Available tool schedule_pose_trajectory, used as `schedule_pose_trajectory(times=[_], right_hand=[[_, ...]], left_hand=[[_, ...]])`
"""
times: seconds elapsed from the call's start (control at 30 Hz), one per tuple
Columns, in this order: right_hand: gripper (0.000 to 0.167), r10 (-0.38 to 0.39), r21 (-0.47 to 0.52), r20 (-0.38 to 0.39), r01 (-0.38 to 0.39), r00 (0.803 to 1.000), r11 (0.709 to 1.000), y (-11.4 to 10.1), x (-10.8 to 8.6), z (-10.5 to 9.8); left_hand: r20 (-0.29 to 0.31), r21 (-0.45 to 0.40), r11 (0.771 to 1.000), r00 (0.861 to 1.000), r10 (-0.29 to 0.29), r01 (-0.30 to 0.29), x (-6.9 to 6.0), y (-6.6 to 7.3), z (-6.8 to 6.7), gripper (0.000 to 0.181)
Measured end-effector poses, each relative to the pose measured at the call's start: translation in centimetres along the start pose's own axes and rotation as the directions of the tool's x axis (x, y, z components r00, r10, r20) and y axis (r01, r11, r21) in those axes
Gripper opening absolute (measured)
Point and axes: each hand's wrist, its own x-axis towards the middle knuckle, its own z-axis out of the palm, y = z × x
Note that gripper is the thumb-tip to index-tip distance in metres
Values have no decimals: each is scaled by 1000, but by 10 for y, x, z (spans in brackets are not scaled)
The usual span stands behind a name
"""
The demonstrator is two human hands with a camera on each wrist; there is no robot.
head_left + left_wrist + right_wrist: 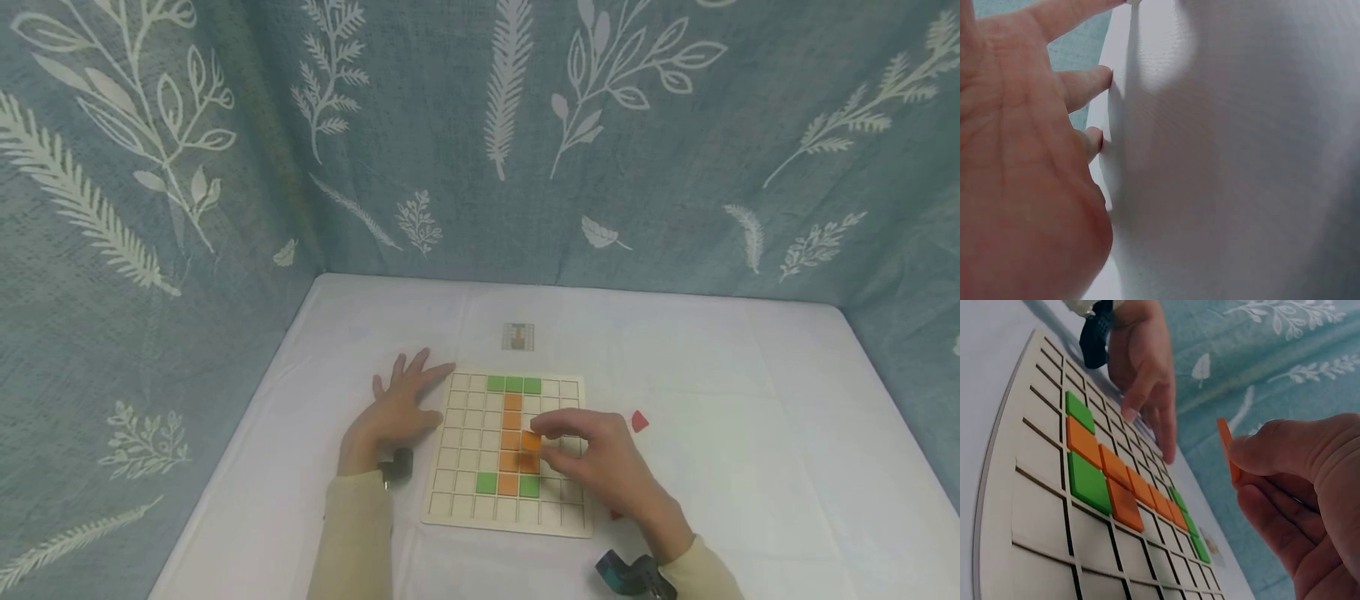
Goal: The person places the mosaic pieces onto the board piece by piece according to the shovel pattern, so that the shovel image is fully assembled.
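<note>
A pale square-grid board (457, 504) lies on the white table, holding flat green tiles (513, 384) and orange tiles (507, 484) in its cells. Three green tiles form a row near the far edge; a column of several orange tiles runs from it towards the near side. One more orange tile sits right of that column, and a green tile flanks each side of its near end. My right hand (600, 454) pinches an orange square tile (1229, 450) between thumb and fingers, raised above the board. My left hand (401, 408) rests with fingers spread at the board's left edge.
A small picture card (518, 337) lies beyond the board's far edge. Right of the board is a red piece (639, 421); another red piece (617, 515) is partly hidden by the right forearm. A blue-green leaf-patterned curtain (450, 167) surrounds the table's back and sides.
</note>
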Motion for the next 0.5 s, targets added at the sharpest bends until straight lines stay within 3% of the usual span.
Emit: schedule_pose_trajectory(times=[0.5], right_hand=[[30,22,74,86,-29,996,997,-1,15,32]], left_hand=[[5,18,1000,1000,23,-23,4,-4,-1,85]])
